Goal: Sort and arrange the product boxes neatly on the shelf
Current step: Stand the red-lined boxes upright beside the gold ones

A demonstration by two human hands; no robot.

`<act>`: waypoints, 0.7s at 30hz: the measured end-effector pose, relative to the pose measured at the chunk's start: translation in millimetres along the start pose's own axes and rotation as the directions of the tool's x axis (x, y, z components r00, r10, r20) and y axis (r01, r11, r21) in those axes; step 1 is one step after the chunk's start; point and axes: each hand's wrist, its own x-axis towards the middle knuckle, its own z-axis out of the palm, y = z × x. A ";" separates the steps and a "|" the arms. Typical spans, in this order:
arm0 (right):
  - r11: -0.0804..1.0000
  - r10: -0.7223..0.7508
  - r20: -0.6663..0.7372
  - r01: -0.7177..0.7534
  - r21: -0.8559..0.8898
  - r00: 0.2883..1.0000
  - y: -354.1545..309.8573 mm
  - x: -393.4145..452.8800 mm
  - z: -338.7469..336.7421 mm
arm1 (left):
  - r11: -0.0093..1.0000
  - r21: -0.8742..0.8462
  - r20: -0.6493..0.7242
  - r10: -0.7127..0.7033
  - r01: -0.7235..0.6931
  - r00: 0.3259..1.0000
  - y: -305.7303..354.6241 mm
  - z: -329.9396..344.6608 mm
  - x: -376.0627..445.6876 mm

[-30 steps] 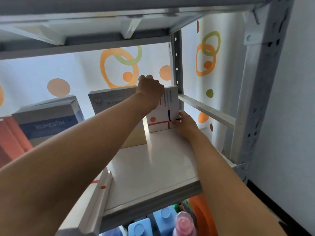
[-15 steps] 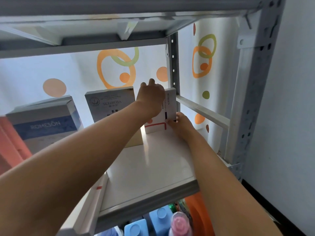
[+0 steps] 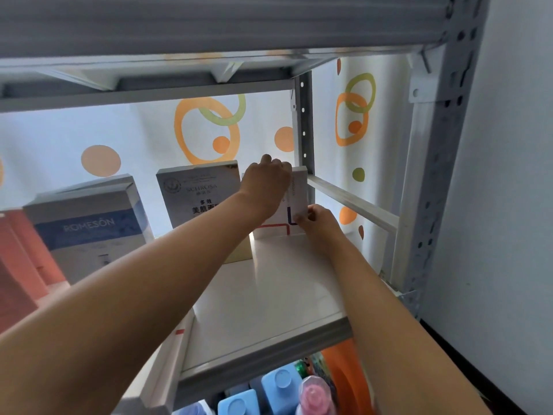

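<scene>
Left hand (image 3: 266, 187) curled over the top edge of the white box (image 3: 294, 202), fingers hooked behind it, clamped on; right hand (image 3: 318, 224) pinching the box's lower right front corner between thumb and fingertips, likewise clamped on. Standing upright at the back right of the shelf (image 3: 269, 298), base on the board, right side close beside the rear upright post (image 3: 303, 121), whether touching cannot be told. Probably light thin card, stiff along the edges and soft across the broad faces, so best held at top edge and corner as now, not squeezed mid-panel; glossy print likely a little slippery, and easy to tip when pushed high up. Just to the left, apart by a narrow gap, the grey SCHROSA box (image 3: 199, 193), upright, lower part hidden by the left forearm; further left the blue-banded ROMESON box (image 3: 89, 229), then orange-red boxes (image 3: 18, 265) at the frame's edge. To the right, the side rail (image 3: 353, 202) and post closing off any travel that way; behind, the patterned backdrop (image 3: 206, 130) close. Above, the underside of the upper shelf (image 3: 179, 70) well clear of the box tops. Toward the front, a broad bare stretch of board down to the front lip (image 3: 263, 351), the only generous room for sliding or turning. Below the lip, blue bottle caps (image 3: 281, 381) and a pink one (image 3: 314, 396), a drop risk for anything dragged too far forward
</scene>
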 end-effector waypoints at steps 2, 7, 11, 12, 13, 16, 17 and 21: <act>1.000 -0.005 -0.011 0.005 0.022 1.000 -0.5 -0.2 -0.2 | 1.000 -0.026 -0.001 0.002 -0.002 1.000 -0.6 -2.1 -0.9; 0.997 0.005 -0.023 -0.003 0.083 1.000 -2.3 2.5 0.9 | 0.991 -0.131 -0.020 -0.008 0.005 1.000 -7.0 1.3 7.4; 1.000 0.018 -0.008 -0.018 0.021 1.000 2.5 7.2 1.7 | 0.983 -0.183 0.075 0.050 -0.036 0.996 -6.7 10.7 11.6; 1.000 0.013 -0.004 -0.013 0.004 1.000 3.5 7.2 1.8 | 0.982 -0.186 0.092 0.064 -0.046 0.994 -7.2 12.9 12.3; 1.000 0.006 -0.002 -0.006 -0.010 1.000 4.5 7.0 1.9 | 0.981 -0.186 0.102 0.078 -0.058 0.992 -8.5 14.2 13.0; 0.999 -0.002 0.002 0.002 -0.037 1.000 5.1 6.0 1.8 | 0.969 -0.237 0.096 0.092 -0.067 0.991 -13.6 10.8 16.3; 0.999 0.000 0.005 0.001 -0.040 1.000 4.9 5.7 1.6 | 0.965 -0.255 0.094 0.094 -0.067 0.991 -14.7 8.3 17.8; 0.999 0.015 0.010 -0.015 -0.034 1.000 6.9 8.2 2.1 | 0.958 -0.279 0.116 0.098 -0.062 0.988 -15.2 -1.4 20.1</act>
